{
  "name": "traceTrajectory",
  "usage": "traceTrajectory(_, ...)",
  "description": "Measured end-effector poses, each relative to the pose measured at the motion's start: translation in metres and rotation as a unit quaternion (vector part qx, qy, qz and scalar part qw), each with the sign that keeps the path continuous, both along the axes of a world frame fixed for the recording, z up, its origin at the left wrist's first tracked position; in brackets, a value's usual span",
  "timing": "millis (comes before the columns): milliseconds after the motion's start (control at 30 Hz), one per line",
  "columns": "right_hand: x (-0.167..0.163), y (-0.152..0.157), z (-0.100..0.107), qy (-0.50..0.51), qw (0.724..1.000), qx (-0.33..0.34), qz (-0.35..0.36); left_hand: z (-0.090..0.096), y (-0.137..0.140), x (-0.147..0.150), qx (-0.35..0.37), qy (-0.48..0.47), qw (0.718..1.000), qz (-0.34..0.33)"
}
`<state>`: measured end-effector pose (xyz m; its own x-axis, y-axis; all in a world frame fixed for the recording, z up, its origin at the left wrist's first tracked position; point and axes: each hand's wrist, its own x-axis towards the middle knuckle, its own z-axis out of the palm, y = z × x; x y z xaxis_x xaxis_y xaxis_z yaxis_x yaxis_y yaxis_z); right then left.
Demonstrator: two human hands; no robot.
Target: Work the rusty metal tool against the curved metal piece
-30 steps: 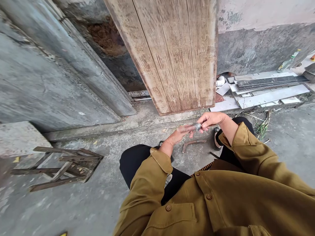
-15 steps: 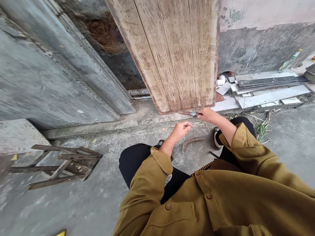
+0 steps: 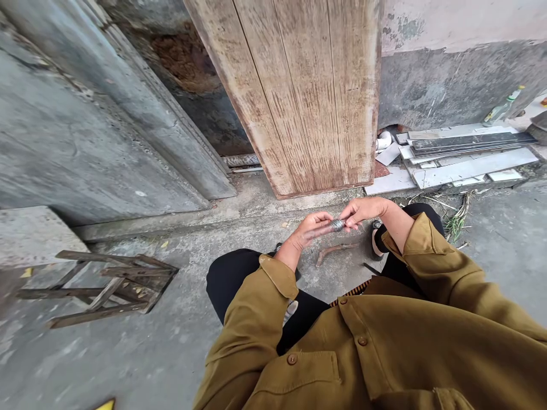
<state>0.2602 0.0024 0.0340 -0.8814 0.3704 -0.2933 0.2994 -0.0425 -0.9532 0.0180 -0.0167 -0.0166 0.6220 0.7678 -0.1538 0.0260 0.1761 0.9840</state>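
Observation:
A short brown stick (image 3: 318,232) with silver wire coiled round it (image 3: 337,225) is held low in front of me, slightly blurred. My right hand (image 3: 363,210) grips its right end beside the coil, fingers closed. The stick's other end lies across my left hand (image 3: 308,226), whose fingers curl against it near the wire. Below them, a bent brown stick (image 3: 335,250) rests on the concrete between my feet. Behind my hands stands a worn plank board (image 3: 316,114), its lower edge on the concrete ledge.
A wooden folding stool (image 3: 115,287) lies on its side at the left. To the right, stacked tile strips (image 3: 470,159) sit along the wall near a glass bottle (image 3: 504,108). Plant stalks (image 3: 459,219) lie beside my right knee. A grey slab (image 3: 106,125) leans at the left.
My right hand has brought the wire-wound stick down from the board's lower edge towards me. My left hand now meets it, having been apart from it before.

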Motion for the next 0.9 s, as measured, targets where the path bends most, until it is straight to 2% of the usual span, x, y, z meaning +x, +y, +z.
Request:
traceTrajectory(100, -0.003, -0.001, -0.001, 0.057, 0.991, -0.024, -0.116, 0.011, 0.013, -0.004, 0.059, 0.067, 0.995, 0.045)
traceTrajectory(167, -0.007, -0.002, 0.000, 0.101, 0.969, -0.066, -0.214, 0.031, 0.018, -0.013, 0.112, 0.175, 0.977, 0.045)
traceTrajectory(200, -0.009, -0.002, 0.000, 0.124, 0.954, -0.086, -0.259, 0.046, 0.018, -0.021, 0.141, 0.224, 0.964, 0.013)
traceTrajectory(233, -0.011, -0.003, 0.001, 0.144, 0.938, -0.102, -0.298, 0.062, 0.014, -0.030, 0.184, 0.276, 0.943, -0.013)
traceTrajectory(300, -0.014, -0.003, 0.002, 0.168, 0.912, -0.122, -0.353, 0.096, -0.001, -0.055, 0.273, 0.385, 0.879, -0.060)
traceTrajectory(333, -0.016, -0.003, 0.002, 0.175, 0.903, -0.127, -0.372, 0.110, -0.012, -0.070, 0.296, 0.425, 0.853, -0.069)
traceTrajectory(400, -0.020, -0.004, 0.003, 0.189, 0.888, -0.128, -0.398, 0.127, -0.040, -0.104, 0.306, 0.495, 0.812, -0.044)
traceTrajectory(433, -0.023, -0.005, 0.003, 0.198, 0.883, -0.126, -0.405, 0.129, -0.056, -0.122, 0.302, 0.521, 0.798, -0.015)
traceTrajectory(500, -0.031, -0.009, 0.004, 0.217, 0.879, -0.118, -0.409, 0.120, -0.090, -0.157, 0.270, 0.557, 0.783, 0.055)
traceTrajectory(567, -0.040, -0.015, 0.005, 0.228, 0.883, -0.107, -0.396, 0.098, -0.128, -0.185, 0.210, 0.560, 0.794, 0.111)
traceTrajectory(600, -0.045, -0.019, 0.006, 0.230, 0.887, -0.100, -0.388, 0.085, -0.147, -0.196, 0.201, 0.533, 0.811, 0.136)
traceTrajectory(633, -0.049, -0.022, 0.007, 0.231, 0.891, -0.094, -0.379, 0.073, -0.167, -0.203, 0.183, 0.503, 0.827, 0.173)
traceTrajectory(700, -0.058, -0.028, 0.010, 0.228, 0.898, -0.078, -0.367, 0.050, -0.203, -0.212, 0.115, 0.439, 0.833, 0.318)
traceTrajectory(767, -0.065, -0.034, 0.013, 0.226, 0.903, -0.064, -0.360, 0.030, -0.234, -0.212, 0.017, 0.336, 0.841, 0.425)
traceTrajectory(833, -0.071, -0.039, 0.016, 0.223, 0.907, -0.052, -0.352, 0.016, -0.255, -0.209, -0.118, 0.217, 0.855, 0.455)
traceTrajectory(900, -0.075, -0.042, 0.018, 0.216, 0.914, -0.039, -0.341, 0.006, -0.266, -0.205, -0.177, 0.122, 0.849, 0.483)
